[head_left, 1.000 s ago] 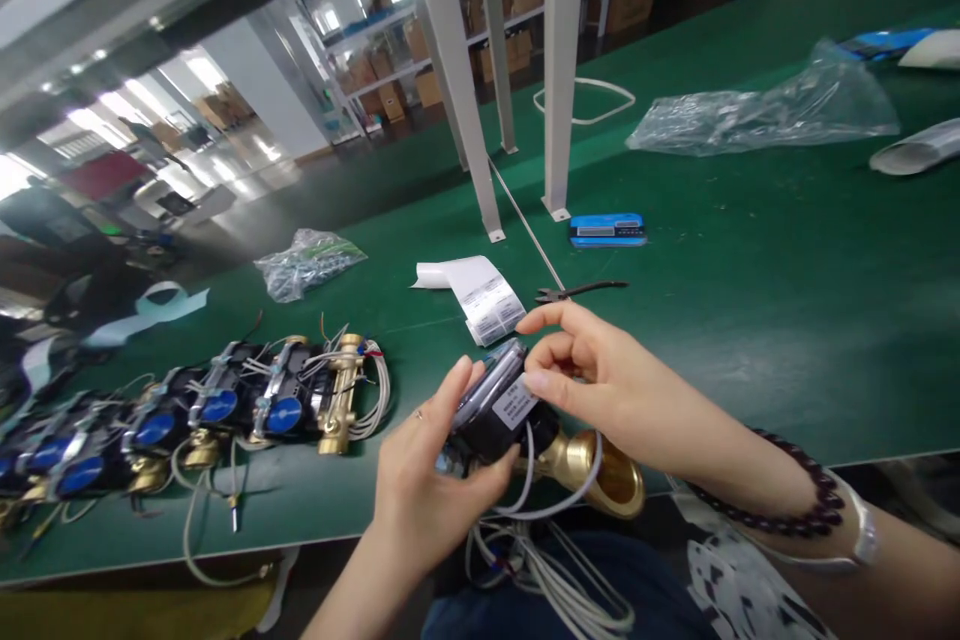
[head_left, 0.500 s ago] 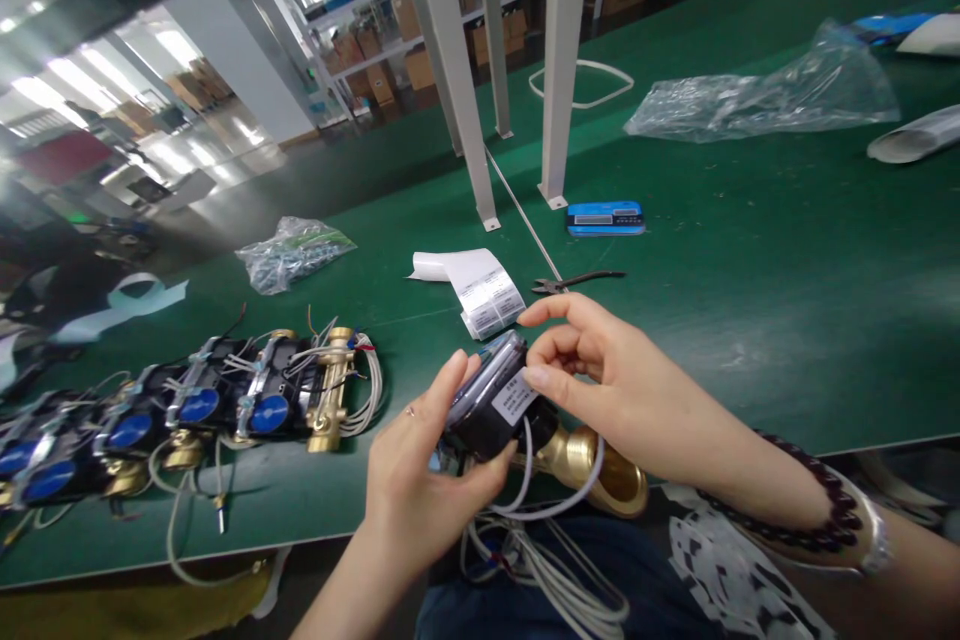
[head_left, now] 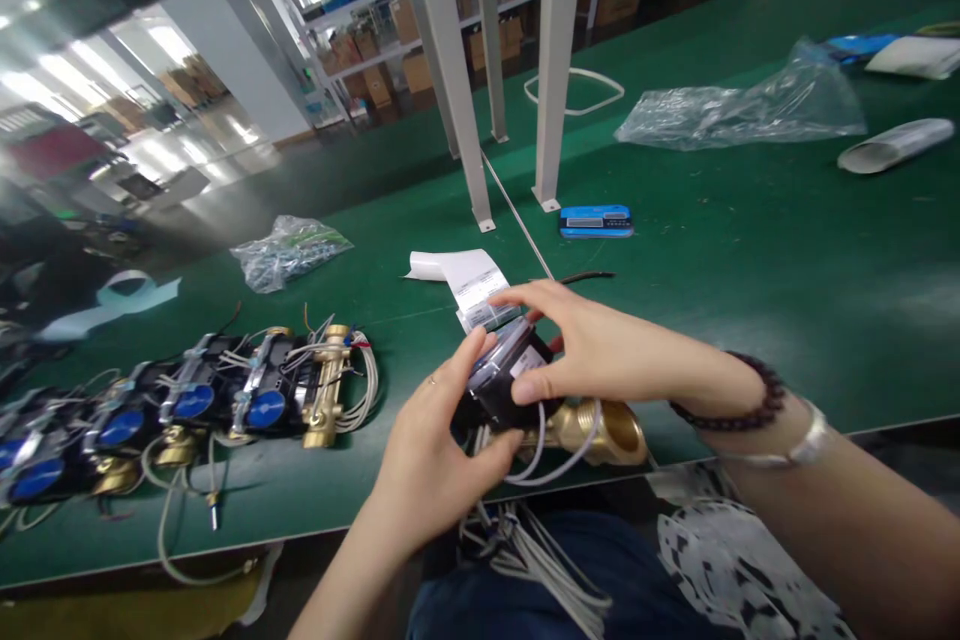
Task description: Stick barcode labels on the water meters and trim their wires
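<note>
A black meter (head_left: pixel 501 390) with a clear-topped housing and a brass pipe body (head_left: pixel 611 432) rests at the table's front edge. My left hand (head_left: pixel 439 420) is wrapped round its left side, thumb below and fingers over the top. From the right, my right hand (head_left: pixel 559 350) grips the housing, its thumb over the white label (head_left: pixel 529 360) on the side face. Grey cables (head_left: pixel 540 560) loop from the meter and hang down over my lap. Just behind the meter lies a strip of printed labels (head_left: pixel 476 285), partly covered by my right fingers.
Several similar meters (head_left: pixel 268 408) with blue discs and brass fittings stand in a row at left. Beyond are a plastic bag of small parts (head_left: pixel 289 250), upright metal posts (head_left: pixel 553 70), a blue device (head_left: pixel 596 221), mostly hidden pliers (head_left: pixel 589 276) and a clear plastic bag (head_left: pixel 735 112).
My right hand has moved from pinching at the label's edge to gripping the housing, thumb over the label. The meter has turned slightly and shifted right; the pliers are now mostly covered.
</note>
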Demonstrator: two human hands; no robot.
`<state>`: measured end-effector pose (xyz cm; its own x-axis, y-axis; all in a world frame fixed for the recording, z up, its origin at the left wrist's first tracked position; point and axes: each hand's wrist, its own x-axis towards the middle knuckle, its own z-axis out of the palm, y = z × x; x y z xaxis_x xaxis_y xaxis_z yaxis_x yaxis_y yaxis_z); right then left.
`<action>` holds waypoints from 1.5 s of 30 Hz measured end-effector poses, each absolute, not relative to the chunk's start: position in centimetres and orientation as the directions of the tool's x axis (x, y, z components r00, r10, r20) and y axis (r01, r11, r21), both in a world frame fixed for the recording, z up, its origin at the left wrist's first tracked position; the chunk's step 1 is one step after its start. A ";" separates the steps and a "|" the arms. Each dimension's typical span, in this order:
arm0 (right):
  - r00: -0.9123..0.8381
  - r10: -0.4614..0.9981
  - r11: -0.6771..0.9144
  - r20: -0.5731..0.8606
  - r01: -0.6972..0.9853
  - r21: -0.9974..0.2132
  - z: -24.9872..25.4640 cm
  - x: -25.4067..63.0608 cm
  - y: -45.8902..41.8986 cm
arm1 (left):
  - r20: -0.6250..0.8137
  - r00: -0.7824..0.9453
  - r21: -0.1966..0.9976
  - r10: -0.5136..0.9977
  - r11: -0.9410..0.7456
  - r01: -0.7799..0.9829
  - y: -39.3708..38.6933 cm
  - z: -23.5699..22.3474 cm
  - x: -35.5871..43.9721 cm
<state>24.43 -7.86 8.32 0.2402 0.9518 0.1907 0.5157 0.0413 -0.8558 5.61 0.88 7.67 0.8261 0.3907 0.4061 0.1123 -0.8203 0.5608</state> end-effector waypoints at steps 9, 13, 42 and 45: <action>0.436 0.895 -0.045 0.091 0.292 -0.955 4.9 29.6 -9.4 | 0.163 0.895 0.551 0.415 -0.791 0.266 1.7 8.2 13.3; 0.396 0.914 -0.054 0.082 0.322 -0.945 4.0 29.2 -10.7 | 0.238 0.924 0.351 0.298 -0.914 0.205 -0.4 7.1 15.6; 0.442 0.895 0.108 0.063 -0.078 -0.991 1.8 29.0 -11.0 | 0.441 0.879 0.147 0.179 -0.981 0.126 -1.1 5.8 15.5; 0.415 0.907 0.096 0.068 -0.046 -0.994 1.5 29.2 -11.2 | 0.452 0.875 0.144 0.173 -0.982 0.120 -1.1 5.8 15.6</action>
<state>29.22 -11.17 1.53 0.4146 0.9075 0.0680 -0.0465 0.0958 -0.9943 15.61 -1.06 5.75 0.8751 0.1731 0.4519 0.1201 -0.9823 0.1437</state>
